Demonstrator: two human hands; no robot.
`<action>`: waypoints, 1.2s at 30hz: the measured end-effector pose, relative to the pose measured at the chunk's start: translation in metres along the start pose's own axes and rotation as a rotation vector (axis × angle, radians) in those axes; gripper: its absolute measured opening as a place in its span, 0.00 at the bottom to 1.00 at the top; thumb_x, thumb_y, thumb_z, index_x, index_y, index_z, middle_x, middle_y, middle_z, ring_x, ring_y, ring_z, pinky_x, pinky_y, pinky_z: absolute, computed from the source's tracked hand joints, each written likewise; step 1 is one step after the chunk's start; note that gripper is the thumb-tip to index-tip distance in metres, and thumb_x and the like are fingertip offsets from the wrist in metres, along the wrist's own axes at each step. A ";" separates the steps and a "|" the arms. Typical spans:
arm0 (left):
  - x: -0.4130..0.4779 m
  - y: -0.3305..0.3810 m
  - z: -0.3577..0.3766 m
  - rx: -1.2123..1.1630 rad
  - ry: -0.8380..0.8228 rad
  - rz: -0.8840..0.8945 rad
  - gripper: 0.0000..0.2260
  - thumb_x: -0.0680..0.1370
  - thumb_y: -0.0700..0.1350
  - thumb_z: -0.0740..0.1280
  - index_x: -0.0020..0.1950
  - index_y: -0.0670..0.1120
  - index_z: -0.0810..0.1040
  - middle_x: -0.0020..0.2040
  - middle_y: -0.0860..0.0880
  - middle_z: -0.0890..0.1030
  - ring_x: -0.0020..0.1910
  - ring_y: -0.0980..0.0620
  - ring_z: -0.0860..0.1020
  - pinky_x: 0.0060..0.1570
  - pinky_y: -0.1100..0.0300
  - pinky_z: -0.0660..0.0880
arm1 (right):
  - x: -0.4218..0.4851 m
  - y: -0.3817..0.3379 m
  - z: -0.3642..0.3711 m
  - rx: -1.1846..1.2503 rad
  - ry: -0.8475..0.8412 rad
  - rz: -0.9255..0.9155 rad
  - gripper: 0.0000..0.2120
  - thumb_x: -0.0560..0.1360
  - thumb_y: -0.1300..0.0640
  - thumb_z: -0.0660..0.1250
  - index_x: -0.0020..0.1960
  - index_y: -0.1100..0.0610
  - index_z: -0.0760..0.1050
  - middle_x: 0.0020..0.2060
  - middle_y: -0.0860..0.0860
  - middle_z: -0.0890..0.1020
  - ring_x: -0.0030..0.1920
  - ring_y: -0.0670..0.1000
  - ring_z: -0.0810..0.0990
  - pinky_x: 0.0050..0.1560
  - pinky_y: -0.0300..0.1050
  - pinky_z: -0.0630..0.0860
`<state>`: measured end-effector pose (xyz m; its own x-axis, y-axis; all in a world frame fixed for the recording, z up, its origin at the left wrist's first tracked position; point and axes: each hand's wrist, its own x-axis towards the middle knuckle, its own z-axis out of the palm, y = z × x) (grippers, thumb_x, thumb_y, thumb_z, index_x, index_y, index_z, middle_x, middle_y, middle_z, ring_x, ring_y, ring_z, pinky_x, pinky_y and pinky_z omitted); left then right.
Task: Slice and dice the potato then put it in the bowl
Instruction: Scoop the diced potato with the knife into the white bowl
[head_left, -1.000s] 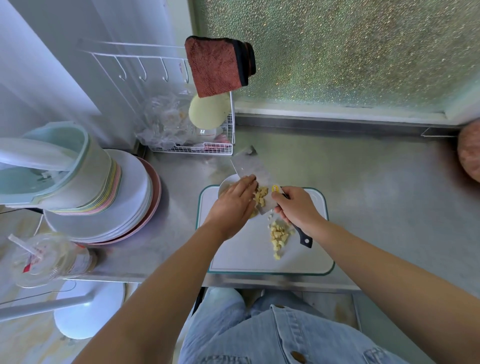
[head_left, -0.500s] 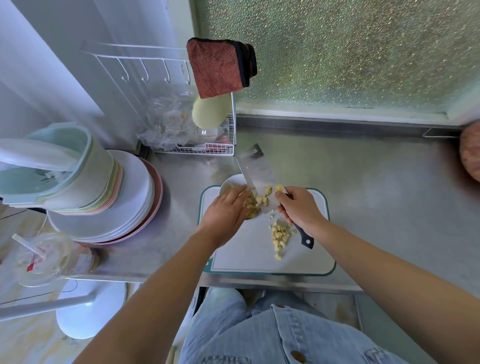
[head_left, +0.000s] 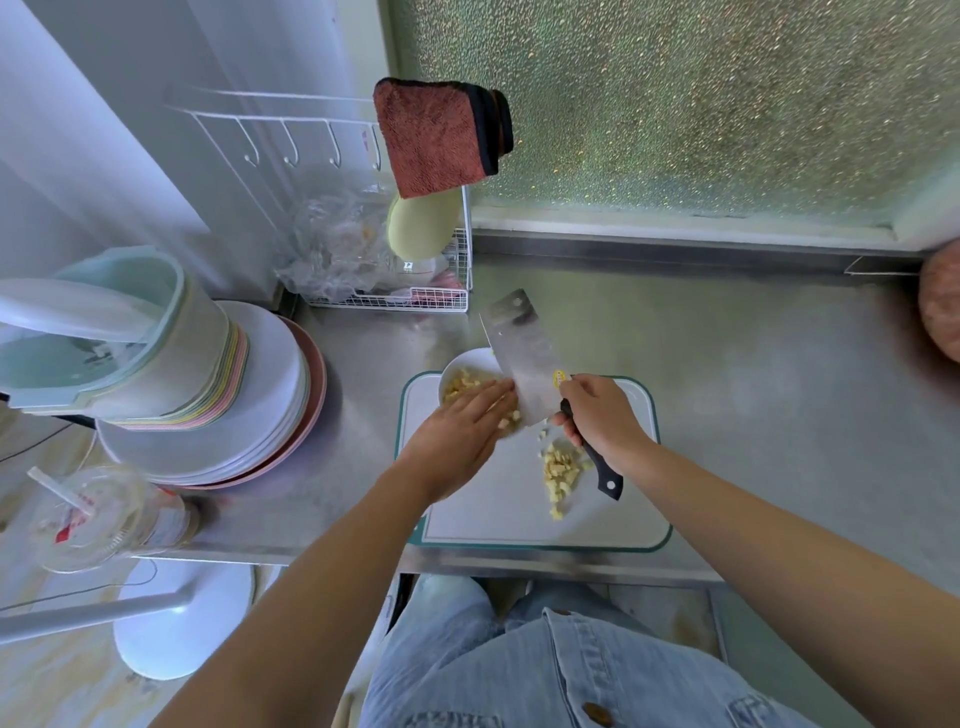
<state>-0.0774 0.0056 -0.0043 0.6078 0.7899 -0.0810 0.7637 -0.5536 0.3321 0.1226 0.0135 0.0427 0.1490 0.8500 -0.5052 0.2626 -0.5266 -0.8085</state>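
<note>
Plastic cup (head_left: 98, 514): clear, lidded, with a straw; it is at the far left of the view, and its support cannot be determined.
Stack of plates (head_left: 223, 441): on the left end of the worktop (head_left: 753, 395), white over pink, with nested pastel bowls on top.
Wire rack (head_left: 400, 300): white, in the back left corner of the worktop, holding crumpled clear plastic. A rust-coloured cloth (head_left: 439, 137) hangs over its upper right side.
Bowl (head_left: 470, 361): white, at the far left corner of the cutting board (head_left: 519, 525); potato dice (head_left: 461, 385) lie inside it.
Left hand (head_left: 460, 436): open, fingers straight and together, palm down over the near rim of the bowl. The fingertips (head_left: 505, 391) are against the flat of the blade. A few loose dice show just past them at the blade's lower edge.
Cleaver (head_left: 524, 358): raised and tilted over the right side of the bowl, broad face towards the camera, blunt end pointing to the back left.
Right hand (head_left: 602, 415): curled round the cleaver's black handle, close behind the blade; the handle's end projects below the hand.
Potato pile (head_left: 561, 470): small yellow dice in a loose heap near the middle of the cutting board, just beside the handle.
Cutting board: white with a green rim, at the front edge of the worktop.
</note>
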 end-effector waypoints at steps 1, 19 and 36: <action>-0.003 -0.003 0.000 0.003 -0.005 -0.034 0.27 0.80 0.51 0.45 0.76 0.42 0.63 0.76 0.45 0.63 0.75 0.44 0.62 0.72 0.47 0.63 | 0.000 0.001 -0.001 0.000 0.003 0.000 0.15 0.79 0.56 0.58 0.35 0.59 0.63 0.30 0.59 0.76 0.21 0.49 0.66 0.21 0.38 0.62; 0.019 0.007 -0.013 0.059 0.079 -0.143 0.26 0.82 0.53 0.42 0.79 0.45 0.51 0.79 0.48 0.51 0.78 0.51 0.49 0.75 0.58 0.41 | -0.006 0.011 -0.013 -0.045 -0.044 -0.006 0.19 0.79 0.55 0.60 0.31 0.57 0.63 0.27 0.57 0.76 0.22 0.52 0.66 0.23 0.40 0.61; 0.010 0.008 0.000 0.005 0.189 -0.207 0.18 0.83 0.48 0.54 0.70 0.43 0.72 0.70 0.46 0.73 0.75 0.46 0.62 0.74 0.52 0.56 | -0.012 0.020 -0.030 -0.049 0.003 -0.021 0.19 0.80 0.53 0.59 0.32 0.57 0.62 0.27 0.55 0.76 0.21 0.49 0.67 0.23 0.40 0.63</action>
<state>-0.0651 0.0094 -0.0024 0.3882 0.9211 0.0300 0.8686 -0.3766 0.3219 0.1547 -0.0067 0.0421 0.1455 0.8611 -0.4872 0.3119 -0.5072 -0.8034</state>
